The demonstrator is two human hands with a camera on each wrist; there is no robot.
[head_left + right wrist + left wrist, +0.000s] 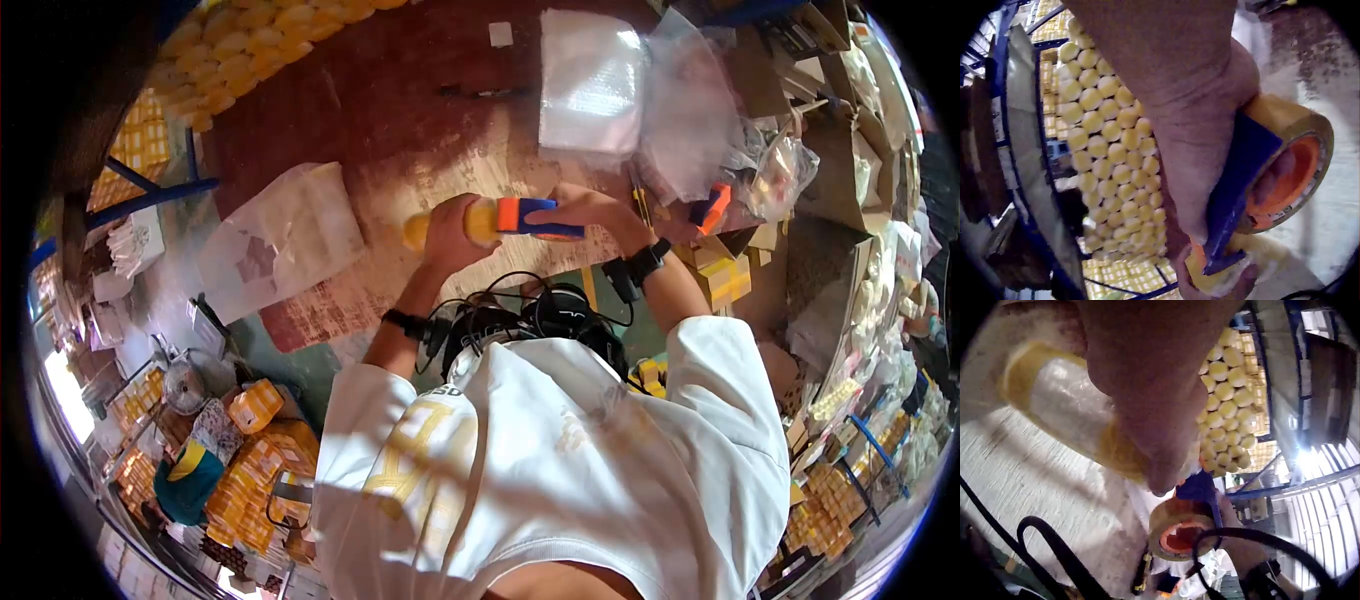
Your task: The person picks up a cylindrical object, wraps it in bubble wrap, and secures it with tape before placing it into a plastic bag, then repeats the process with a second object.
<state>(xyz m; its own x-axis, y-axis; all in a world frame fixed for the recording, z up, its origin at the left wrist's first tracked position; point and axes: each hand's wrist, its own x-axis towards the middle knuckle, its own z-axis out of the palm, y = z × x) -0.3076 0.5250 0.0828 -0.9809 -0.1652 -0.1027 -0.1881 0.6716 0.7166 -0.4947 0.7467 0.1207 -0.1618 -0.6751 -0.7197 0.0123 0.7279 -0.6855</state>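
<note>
Over the worn red table (390,120), my left hand (455,238) grips a long rounded pack with yellow ends (484,220), wrapped in clear plastic. The pack's wrapped side (1063,390) shows in the left wrist view. My right hand (600,212) holds a blue and orange tape dispenser (550,228) with its front right at the pack's end. In the right wrist view, a roll of brown tape (1291,119) sits on the dispenser. Fingers of the right hand reach into the roll's orange core.
A clear plastic sheet (290,230) lies at the table's left. Stacked clear bags (590,85) lie at the back right. Another orange and blue dispenser (712,208) and a yellow and black cutter (641,200) are to the right. Many yellow-ended packs (240,45) are piled behind.
</note>
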